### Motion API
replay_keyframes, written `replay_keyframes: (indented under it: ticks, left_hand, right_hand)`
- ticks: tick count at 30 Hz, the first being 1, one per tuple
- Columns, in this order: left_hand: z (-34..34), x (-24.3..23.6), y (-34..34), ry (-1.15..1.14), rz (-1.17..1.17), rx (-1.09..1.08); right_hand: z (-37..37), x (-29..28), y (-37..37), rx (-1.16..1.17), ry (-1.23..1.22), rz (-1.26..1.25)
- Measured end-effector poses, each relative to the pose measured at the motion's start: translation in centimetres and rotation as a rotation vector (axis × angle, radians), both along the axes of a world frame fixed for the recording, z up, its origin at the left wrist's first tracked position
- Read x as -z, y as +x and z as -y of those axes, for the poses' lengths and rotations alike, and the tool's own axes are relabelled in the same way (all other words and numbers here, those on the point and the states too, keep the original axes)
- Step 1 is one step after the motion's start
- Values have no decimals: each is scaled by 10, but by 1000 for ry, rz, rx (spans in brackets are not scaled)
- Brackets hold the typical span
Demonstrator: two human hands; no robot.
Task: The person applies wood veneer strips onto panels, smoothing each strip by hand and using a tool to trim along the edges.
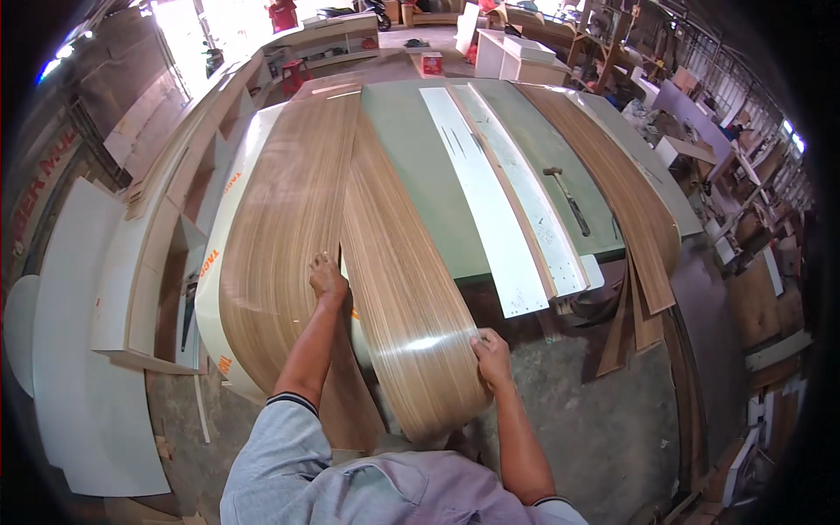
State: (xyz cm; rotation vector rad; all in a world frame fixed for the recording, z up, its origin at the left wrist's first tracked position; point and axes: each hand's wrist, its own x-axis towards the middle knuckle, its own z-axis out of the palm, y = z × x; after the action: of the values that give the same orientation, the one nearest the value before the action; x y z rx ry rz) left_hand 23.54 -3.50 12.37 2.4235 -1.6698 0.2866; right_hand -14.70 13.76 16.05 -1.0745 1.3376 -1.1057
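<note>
My left hand (327, 278) is closed on the inner edge of a wide wood-grain laminate sheet (289, 166), beside the narrow gap at the middle left. My right hand (490, 354) grips the right edge of a second, narrower wood-grain laminate strip (402, 289), which slants across the worktable and curves down over its near end. Under the wide sheet, a cream backing with orange lettering (208, 271) shows along the left. Right of the strip, white boards (472, 192) and a hammer (569, 199) lie on the green tabletop (398, 140). More brown laminate strips (604, 157) drape over the right side.
White cabinet carcasses (153, 289) line the left, with a curved white panel (79, 341) leaning nearer. Offcuts and boards (752, 289) are piled along the right over the concrete floor (577, 437). A red box (431, 63) and a person in red (283, 16) are at the back.
</note>
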Motion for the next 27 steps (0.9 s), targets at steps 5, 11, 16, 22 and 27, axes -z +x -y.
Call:
replay_keyframes:
  ticks: [5,11,16,22,27]
  left_hand:
    - [6,14,-1,216,13,-28]
    - [2,47,16,116,120,-85]
    - [-17,36,19,203,-122,73]
    - [-89,24,-28,-53,-614,135]
    - [-195,53,-80,158,-1957,-109]
  right_hand:
    - [-82,-10,-45,47,62,27]
    - [-172,-39,-94,59,127,-100]
    - [-260,-71,-140,116,173,-237]
    - [-388,-81,-178,224,257,-215]
    - [-489,-96,-184,259,306,-234]
